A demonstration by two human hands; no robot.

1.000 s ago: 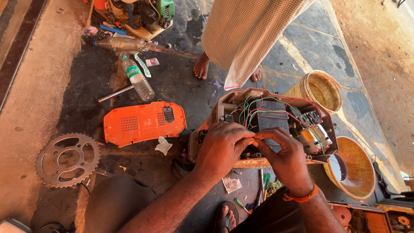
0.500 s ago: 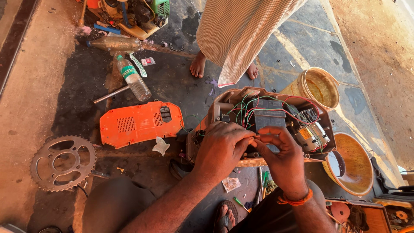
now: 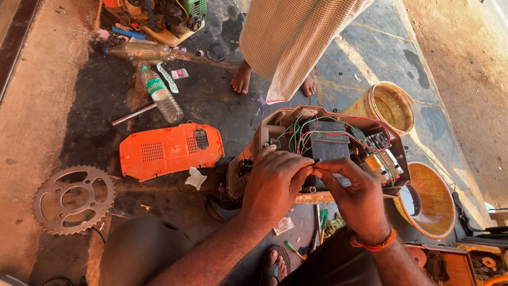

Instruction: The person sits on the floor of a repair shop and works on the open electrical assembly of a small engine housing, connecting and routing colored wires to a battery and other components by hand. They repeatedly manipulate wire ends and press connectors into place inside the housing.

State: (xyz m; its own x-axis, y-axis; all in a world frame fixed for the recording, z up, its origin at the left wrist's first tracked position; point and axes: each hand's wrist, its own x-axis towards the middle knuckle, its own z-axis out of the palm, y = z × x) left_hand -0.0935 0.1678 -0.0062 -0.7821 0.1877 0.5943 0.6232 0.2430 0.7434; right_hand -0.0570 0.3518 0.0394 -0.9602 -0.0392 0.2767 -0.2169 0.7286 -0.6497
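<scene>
Head view, looking down onto the floor; the left hand (image 3: 275,182) and right hand (image 3: 357,193) meet over the opened electrical unit (image 3: 328,145), which sits on the floor just ahead of the person's knees; both grips look pinched together on a thin dark wire (image 3: 316,167) at the unit's near edge, fingertips almost touching; my read: keep the pinch close to the wire's end, hold the left steady, and stay clear of the red and green wiring (image 3: 301,132) bundled above; orange vented cover (image 3: 169,150) lies to the left, sprocket (image 3: 73,198) further left; plastic bottle (image 3: 161,95) beyond; a bystander's bare feet (image 3: 242,78) stand behind.
</scene>
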